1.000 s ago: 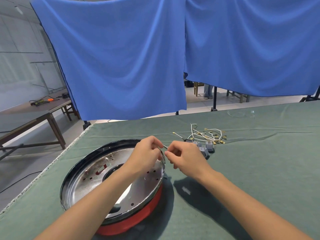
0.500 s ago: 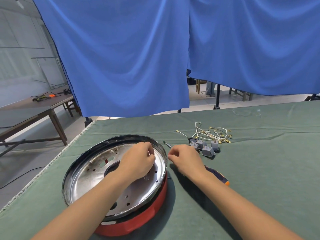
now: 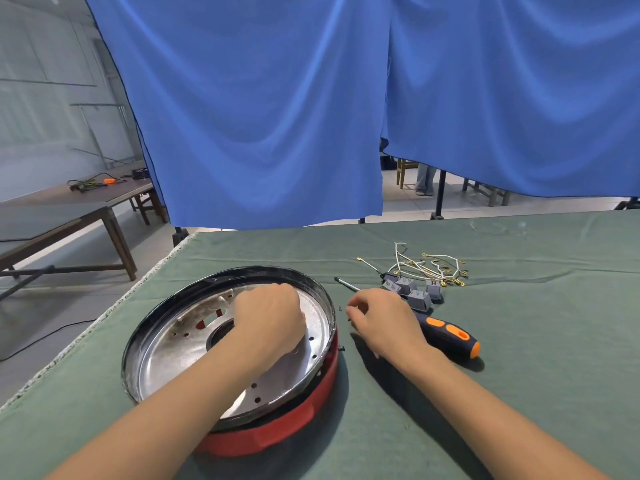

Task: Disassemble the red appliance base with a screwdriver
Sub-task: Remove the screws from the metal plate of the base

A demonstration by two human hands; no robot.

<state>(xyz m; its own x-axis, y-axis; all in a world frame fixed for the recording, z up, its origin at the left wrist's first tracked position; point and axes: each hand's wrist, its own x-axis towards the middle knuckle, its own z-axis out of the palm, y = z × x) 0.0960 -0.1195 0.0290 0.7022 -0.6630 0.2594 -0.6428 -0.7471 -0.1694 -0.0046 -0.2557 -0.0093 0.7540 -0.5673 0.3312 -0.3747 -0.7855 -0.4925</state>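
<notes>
Both hands have parted: left hand [image 3: 268, 317] rests curled inside the round red appliance base [image 3: 277, 433] at seven o'clock; right hand [image 3: 382, 318], loosely curled, has laid the black-and-orange screwdriver [image 3: 446, 336] on the green counter [image 3: 536, 393], suggesting a screw is out.

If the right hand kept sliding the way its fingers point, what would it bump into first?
Probably the tiny dark screw on the green cloth just ahead of the right hand's fingertips, then the rim of the red appliance base. Depth is hard to judge.
</notes>
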